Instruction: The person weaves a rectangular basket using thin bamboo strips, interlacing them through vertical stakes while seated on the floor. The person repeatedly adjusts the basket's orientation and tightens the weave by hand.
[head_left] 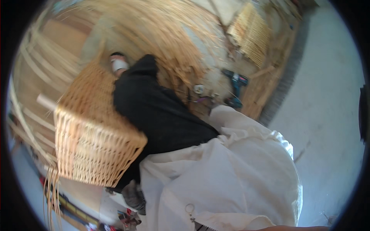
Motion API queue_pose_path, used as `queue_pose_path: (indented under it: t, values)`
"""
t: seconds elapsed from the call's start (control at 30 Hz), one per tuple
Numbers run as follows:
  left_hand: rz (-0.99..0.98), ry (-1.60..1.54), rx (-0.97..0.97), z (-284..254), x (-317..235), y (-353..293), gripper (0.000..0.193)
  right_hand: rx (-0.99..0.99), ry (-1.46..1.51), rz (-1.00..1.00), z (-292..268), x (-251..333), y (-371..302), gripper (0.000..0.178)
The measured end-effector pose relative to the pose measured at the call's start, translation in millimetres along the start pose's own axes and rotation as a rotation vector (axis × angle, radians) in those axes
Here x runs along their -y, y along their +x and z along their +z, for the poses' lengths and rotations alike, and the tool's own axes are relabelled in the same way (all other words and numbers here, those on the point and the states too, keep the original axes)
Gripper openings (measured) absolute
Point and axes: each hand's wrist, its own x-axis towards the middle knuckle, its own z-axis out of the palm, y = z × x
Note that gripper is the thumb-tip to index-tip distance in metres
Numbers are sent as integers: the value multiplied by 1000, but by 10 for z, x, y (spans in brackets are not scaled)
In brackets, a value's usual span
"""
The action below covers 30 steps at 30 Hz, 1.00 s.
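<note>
Neither of my hands shows. Only a thin strip of skin (285,228) lies along the bottom edge, and I cannot tell which arm it belongs to. A square woven wicker basket (92,134) with loose upright stakes rests tilted against my black-trousered leg (158,111). That leg stretches up the picture to a foot in a pale shoe (118,64). A loose white garment (223,173) covers my lap below it.
A big bundle of loose willow rods (162,34) lies across the wooden floor beyond the foot. A blue and black cordless drill (236,86) and a woven wicker panel (250,34) sit at upper right. Pale concrete floor (327,96) is on the right; small tools (127,219) lie at lower left.
</note>
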Motion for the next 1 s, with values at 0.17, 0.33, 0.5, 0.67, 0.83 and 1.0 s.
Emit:
queue_pose_path:
  t: [0.17, 0.33, 0.5, 0.67, 0.83, 1.0]
  values:
    - [-2, -181, 59, 324, -250, 131, 23, -61, 58, 22, -80, -84, 90, 30]
    - [-26, -671, 52, 361, -684, 571, 22, -89, 577, -24, -462, -424, -381, 32]
    - [-481, -1621, 687, 4, -1081, 819, 34, -125, 958, -538, -1495, 240, -1735, 35]
    - [-355, -1707, 971, -359, -1174, 614, 33, -369, 513, -1149, -2445, 1383, -2913, 49]
    - [-205, -965, 22, -84, -1156, 64, 25, 854, 905, -1051, -1908, 1845, -3356, 81]
    - [-157, -1009, 78, 112, -664, -274, 20, 155, 11, -1291, -2190, 2463, -3444, 76]
